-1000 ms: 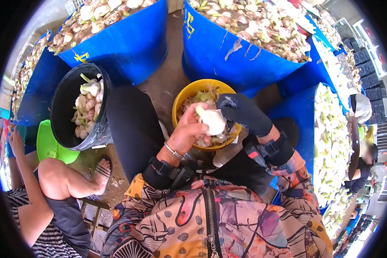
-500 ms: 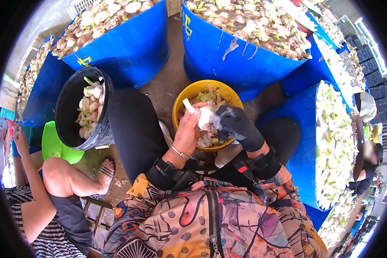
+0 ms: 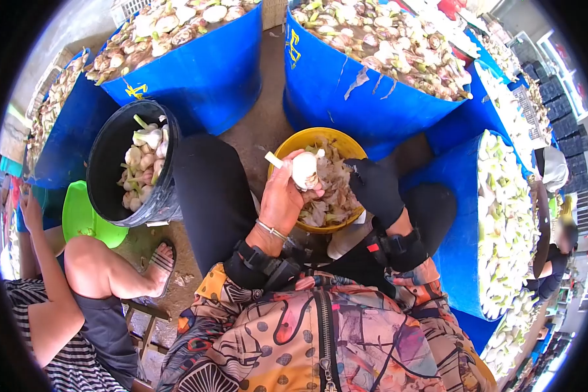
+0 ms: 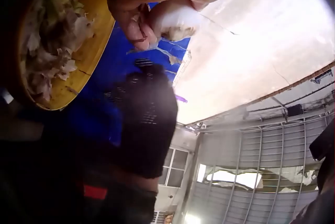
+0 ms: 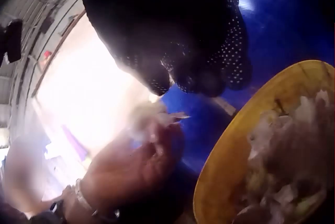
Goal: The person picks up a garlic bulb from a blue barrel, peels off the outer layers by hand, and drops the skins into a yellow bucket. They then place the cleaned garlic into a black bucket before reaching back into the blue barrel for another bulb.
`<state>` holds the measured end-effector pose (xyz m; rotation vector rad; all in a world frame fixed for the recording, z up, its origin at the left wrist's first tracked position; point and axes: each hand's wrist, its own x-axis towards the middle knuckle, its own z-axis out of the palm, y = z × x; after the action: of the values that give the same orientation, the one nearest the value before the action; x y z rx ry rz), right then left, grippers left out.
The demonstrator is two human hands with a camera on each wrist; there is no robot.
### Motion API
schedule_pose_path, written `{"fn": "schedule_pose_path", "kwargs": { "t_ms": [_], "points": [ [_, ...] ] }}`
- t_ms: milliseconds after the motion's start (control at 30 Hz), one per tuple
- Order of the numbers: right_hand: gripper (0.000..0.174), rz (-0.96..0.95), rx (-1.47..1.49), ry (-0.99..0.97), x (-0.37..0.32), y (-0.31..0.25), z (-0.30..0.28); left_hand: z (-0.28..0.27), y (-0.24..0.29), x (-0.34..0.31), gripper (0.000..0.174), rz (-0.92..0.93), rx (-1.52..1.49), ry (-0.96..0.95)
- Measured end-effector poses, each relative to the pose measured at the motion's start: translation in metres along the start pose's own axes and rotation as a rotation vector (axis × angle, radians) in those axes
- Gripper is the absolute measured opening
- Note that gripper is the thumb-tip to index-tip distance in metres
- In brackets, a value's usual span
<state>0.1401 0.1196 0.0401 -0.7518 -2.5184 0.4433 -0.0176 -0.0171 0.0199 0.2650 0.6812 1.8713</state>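
In the head view, my bare left hand (image 3: 285, 204) grips a white garlic bulb (image 3: 304, 171) over a yellow bucket (image 3: 356, 221) of loose papery skins. The bulb's cut stem points up and left. In the left wrist view the bulb (image 4: 175, 21) shows a brownish patch, and thin strips hang near the fingertips. My right hand (image 3: 376, 189), in a black glove with pale dots, is just right of the bulb and apart from it. Its gloved fingers (image 5: 201, 75) are curled together above the bulb in the right wrist view, with nothing clearly seen in them.
Left of my knee stands a black bucket (image 3: 99, 157) with garlic bulbs. Large blue tubs (image 3: 196, 85) heaped with garlic surround me in front and at right. A green basin (image 3: 78, 208) lies at left by another person's bare leg (image 3: 108, 268).
The right hand has drawn away to the right from the bulb after working close against it. The left hand has turned the bulb, its stem now pointing further left.
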Motion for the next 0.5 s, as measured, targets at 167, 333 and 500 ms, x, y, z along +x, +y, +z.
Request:
{"fn": "schedule_pose_path", "kwargs": {
  "t_ms": [167,333,500],
  "points": [
    [0.02,-0.024,0.082,-0.059,0.008,-0.068,-0.011,0.003,-0.005,0.001,0.035,-0.014,-0.001,0.159],
    [0.021,-0.049,0.041,-0.104,0.019,-0.076,0.004,-0.004,-0.014,0.001,0.031,0.016,-0.005,0.173],
    [0.017,0.01,0.15,-0.142,0.017,-0.05,0.023,-0.002,-0.014,-0.004,0.033,-0.043,0.05,0.217]
  ]
}}
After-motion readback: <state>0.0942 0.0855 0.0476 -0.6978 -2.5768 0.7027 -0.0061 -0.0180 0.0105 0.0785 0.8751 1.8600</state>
